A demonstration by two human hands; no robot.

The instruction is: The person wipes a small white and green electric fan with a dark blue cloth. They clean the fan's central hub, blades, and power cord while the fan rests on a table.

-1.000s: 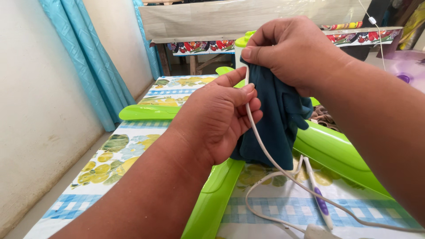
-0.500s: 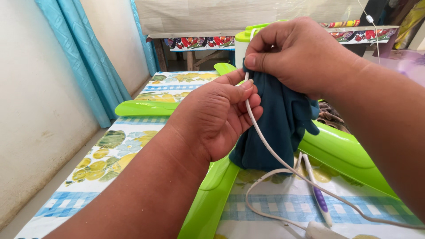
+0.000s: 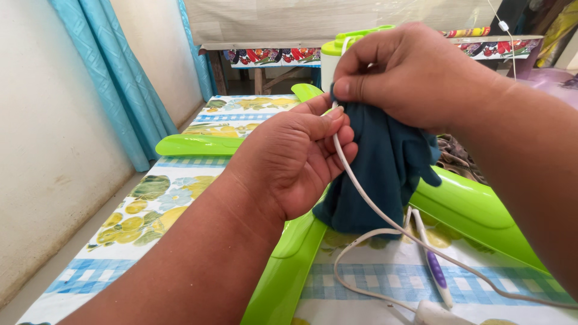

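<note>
grip: both hands are closed on the same dark teal cloth (image 3: 379, 174), held up above the surface.
right hand: right hand (image 3: 415, 78) pinches the top edge of the cloth between thumb and bent fingers, the rest of the cloth hanging down from it.
left hand: left hand (image 3: 292, 159) is curled shut around the near side of the cloth, with a white cord (image 3: 367, 192) running under its fingertips and down past the fabric.
cloth: bunched, its lower end touching or just above a bright green plastic panel (image 3: 475, 210).
step in hand: it looks like the cloth is being gathered or turned between the two hands; which, i cannot tell.
next move calls for: keeping the cord free of the fabric, by my reckoning, since it lies right against the fold and could get caught in it.
cord: loops over the surface to a white plug-like piece (image 3: 436, 313) at the bottom edge; a white and purple pen-shaped thing (image 3: 432, 265) lies beside it.
surface: a table with a blue-checked, flower-printed cover (image 3: 162, 204); another green panel (image 3: 192, 144) lies further back, and a white and green container (image 3: 337, 54) stands behind the hands.
room: pale wall at left, blue curtain (image 3: 114, 78) in the corner, a second covered table (image 3: 271, 57) beyond.
</note>
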